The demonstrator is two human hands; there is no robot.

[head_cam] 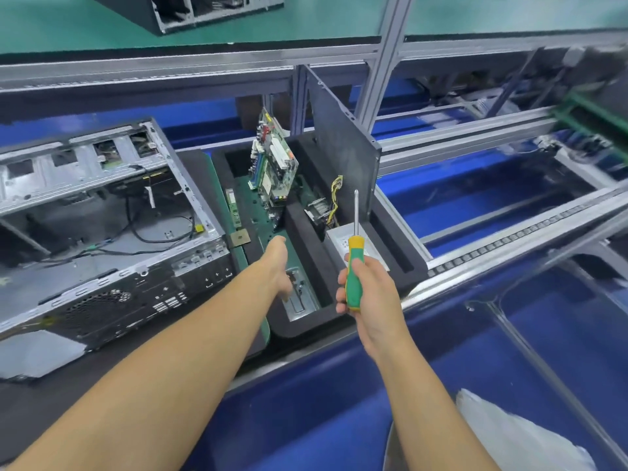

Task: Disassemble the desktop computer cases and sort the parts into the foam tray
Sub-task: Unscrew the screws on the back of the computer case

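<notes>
Above foam tray, green-yellow screwdriver.

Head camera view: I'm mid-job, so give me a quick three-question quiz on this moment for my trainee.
1. True or false: the right hand grips the screwdriver by its green and yellow handle.
2. Where is the motherboard? A) lying flat on the blue belt; B) standing on edge in the foam tray; C) up on the top shelf.
3. Fill in: seen from the person, the open computer case lies to the ___ of the foam tray.

Key: 1 true; 2 B; 3 left.
</notes>
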